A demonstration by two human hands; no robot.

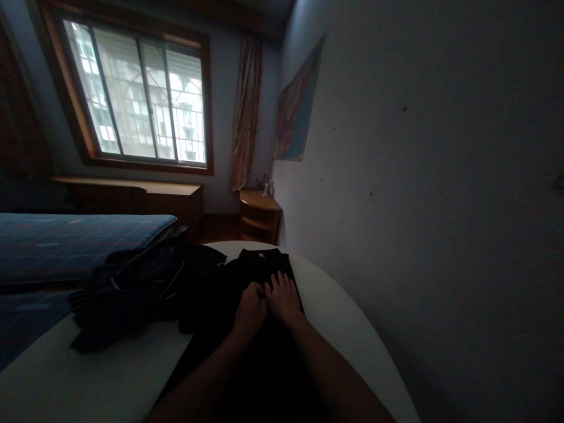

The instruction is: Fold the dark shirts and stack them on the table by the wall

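Observation:
A black garment [249,269] lies spread on a round white table [348,317], with a small pale label at its far edge. It is too dark to tell what kind of garment it is. On its middle, my left hand [252,305] is closed, its fingers curled at the cloth. Right beside it, my right hand [282,296] rests flat with fingers stretched out over the fabric. The two hands nearly touch at the thumbs.
A heap of dark clothes [145,288] lies on the left of the table. Beyond it is a bed with a blue checked mattress [79,241]. A wooden corner shelf [259,202] stands behind the table, and a white wall [423,235] rises close on the right.

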